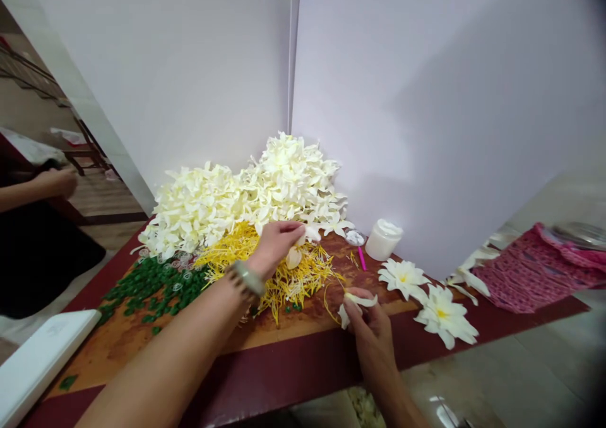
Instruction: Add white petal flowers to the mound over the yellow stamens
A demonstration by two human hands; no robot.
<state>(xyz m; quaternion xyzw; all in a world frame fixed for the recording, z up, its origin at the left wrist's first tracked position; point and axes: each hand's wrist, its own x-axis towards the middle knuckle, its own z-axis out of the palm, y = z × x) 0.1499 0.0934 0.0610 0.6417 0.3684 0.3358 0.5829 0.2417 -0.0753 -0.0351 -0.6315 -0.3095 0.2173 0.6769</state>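
My left hand point(279, 242), with a bracelet at the wrist, reaches over a pile of yellow stamens point(303, 283). Its fingers pinch a white petal piece point(294, 256). Lower and to the right, my right hand point(374, 330) grips a partly built white flower point(362, 300) with a yellow centre and a thin stem pointing up. Behind the stamens rises a large heap of white petal pieces point(237, 194). Two fuller white flowers, one at the back point(403, 278) and one in front point(445, 315), lie right of my right hand.
Green pieces point(156, 289) lie scattered at left, near a white box point(47, 346). A white jar point(384, 239) and pink stick point(362, 259) stand right of the heap. A pink knitted item point(540, 270) covers the right end. White panels point(426, 100) rise behind; another person's hand point(55, 183) shows far left.
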